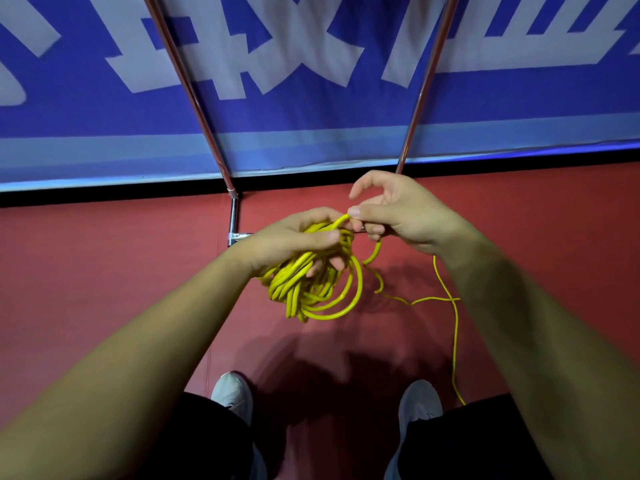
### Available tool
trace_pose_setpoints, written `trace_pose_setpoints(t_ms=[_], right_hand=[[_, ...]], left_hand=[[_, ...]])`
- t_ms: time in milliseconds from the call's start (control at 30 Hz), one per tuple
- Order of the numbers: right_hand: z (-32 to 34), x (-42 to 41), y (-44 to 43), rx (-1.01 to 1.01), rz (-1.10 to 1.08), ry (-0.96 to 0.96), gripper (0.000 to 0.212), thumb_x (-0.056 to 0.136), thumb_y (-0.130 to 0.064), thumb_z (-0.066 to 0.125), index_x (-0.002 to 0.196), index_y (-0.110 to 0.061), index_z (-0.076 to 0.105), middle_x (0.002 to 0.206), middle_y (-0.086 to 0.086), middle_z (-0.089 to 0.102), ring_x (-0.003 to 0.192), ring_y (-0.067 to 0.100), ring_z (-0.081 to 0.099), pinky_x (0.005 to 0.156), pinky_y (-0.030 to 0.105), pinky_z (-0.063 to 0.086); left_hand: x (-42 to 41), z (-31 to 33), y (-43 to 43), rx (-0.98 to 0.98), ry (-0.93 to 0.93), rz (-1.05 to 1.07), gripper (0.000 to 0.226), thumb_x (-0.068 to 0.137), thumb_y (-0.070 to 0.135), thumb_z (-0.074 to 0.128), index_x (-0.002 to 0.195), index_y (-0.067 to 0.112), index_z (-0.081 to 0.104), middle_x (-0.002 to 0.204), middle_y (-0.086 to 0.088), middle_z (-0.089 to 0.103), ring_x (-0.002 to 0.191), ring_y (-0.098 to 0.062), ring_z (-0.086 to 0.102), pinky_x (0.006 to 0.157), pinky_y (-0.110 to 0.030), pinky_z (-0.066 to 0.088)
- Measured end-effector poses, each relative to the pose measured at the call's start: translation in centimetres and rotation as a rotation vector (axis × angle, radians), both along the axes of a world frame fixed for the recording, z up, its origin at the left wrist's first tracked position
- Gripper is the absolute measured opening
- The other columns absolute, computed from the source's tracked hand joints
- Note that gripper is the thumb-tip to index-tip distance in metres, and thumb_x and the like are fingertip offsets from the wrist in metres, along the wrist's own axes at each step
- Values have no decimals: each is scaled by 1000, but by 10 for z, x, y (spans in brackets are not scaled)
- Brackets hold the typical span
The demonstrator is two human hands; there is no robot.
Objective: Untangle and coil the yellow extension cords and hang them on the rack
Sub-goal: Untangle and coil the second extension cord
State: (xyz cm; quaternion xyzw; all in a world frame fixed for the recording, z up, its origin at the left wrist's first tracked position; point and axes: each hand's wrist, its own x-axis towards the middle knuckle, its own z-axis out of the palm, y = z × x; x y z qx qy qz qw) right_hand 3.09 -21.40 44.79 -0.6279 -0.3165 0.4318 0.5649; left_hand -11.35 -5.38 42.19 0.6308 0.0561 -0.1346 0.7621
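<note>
The coiling is looking well under way. The left hand (294, 242) is gripping a bunched yellow cord (311, 292) above the red floor (104, 271), fingers curled round it. The right hand (398, 216) is pinching one strand at the bunch's top. A loose tail (455, 334) is trailing to the floor, right side, not yet gathered. Nothing is hanging on the rack (193, 98), which is standing just ahead with open floor before it.

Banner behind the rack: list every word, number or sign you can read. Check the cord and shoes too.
Banner: large white characters, cut off by the top of the frame; cannot be read.
Cord: no print visible.
Shoes: no label visible.
</note>
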Motion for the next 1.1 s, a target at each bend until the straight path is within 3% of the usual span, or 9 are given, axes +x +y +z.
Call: trace_pose_setpoints(t_ms=[133, 267, 400, 500, 633, 767, 867, 967, 1100], right_hand=[[-5, 2, -1, -9, 23, -51, 17, 90, 1, 64, 98, -11, 56, 66, 14, 64, 47, 14, 40, 49, 25, 38], [-5, 6, -1, 1, 27, -16, 14, 87, -2, 67, 96, -10, 59, 69, 14, 64, 54, 19, 44, 52, 24, 40], [-4, 3, 6, -29, -17, -297, 13, 89, -15, 70, 98, -14, 62, 70, 12, 60, 57, 11, 52, 57, 21, 42], [-6, -13, 14, -40, -26, -440, 47, 73, -46, 78, 113, -26, 62, 92, 4, 54, 79, 10, 55, 73, 24, 46], [-13, -20, 17, -141, -71, -711, 81, 65, -41, 87, 136, -27, 51, 118, -2, 41, 103, 6, 51, 91, 20, 45], [-15, -12, 12, -153, -77, -484, 65, 61, -46, 81, 122, -35, 60, 114, -4, 58, 96, -2, 56, 88, 25, 45], [-16, -15, 13, -61, -77, -149, 83, 63, -26, 81, 139, -21, 47, 120, 8, 64, 95, 6, 61, 90, 29, 49], [-16, -24, 14, 88, 5, 53, 71, 72, -8, 73, 138, -8, 48, 114, 15, 62, 95, 20, 60, 88, 36, 51], [-11, -27, 15, 117, -59, 124, 48, 74, -2, 70, 120, 3, 57, 81, 17, 62, 60, 24, 66, 57, 33, 57]], left_hand=[[1, 1, 4, 19, -2, 86, 56, 84, -3, 65, 131, 4, 34, 78, -25, 65, 42, -20, 50, 49, -29, 43], [2, 5, 5, -174, -13, 135, 54, 77, -7, 53, 127, 10, 40, 67, -21, 56, 36, -17, 45, 43, -21, 42], [3, 5, 5, -257, -22, 184, 53, 74, -6, 54, 123, 11, 42, 63, -19, 52, 33, -15, 42, 38, -18, 40], [5, 3, 11, -338, -29, 230, 58, 64, 1, 63, 118, 10, 44, 60, -17, 50, 33, -14, 42, 38, -17, 38], [2, 8, 18, -530, -97, 155, 67, 59, 9, 79, 116, 14, 45, 61, -10, 49, 33, -9, 44, 41, -16, 40], [-1, 7, 17, -746, -146, 46, 51, 73, 5, 69, 116, 14, 43, 65, -8, 49, 36, -8, 48, 45, -20, 37], [-2, 7, 18, -953, -125, -29, 44, 80, -2, 57, 119, 11, 40, 69, -12, 51, 38, -12, 40, 48, -25, 39], [-3, 10, 20, -986, -107, -49, 44, 82, -2, 53, 123, 8, 39, 71, -13, 54, 40, -13, 39, 50, -26, 36], [-4, 9, 21, -968, -100, -14, 46, 82, -2, 53, 124, 8, 37, 72, -15, 54, 41, -14, 42, 51, -28, 38]])
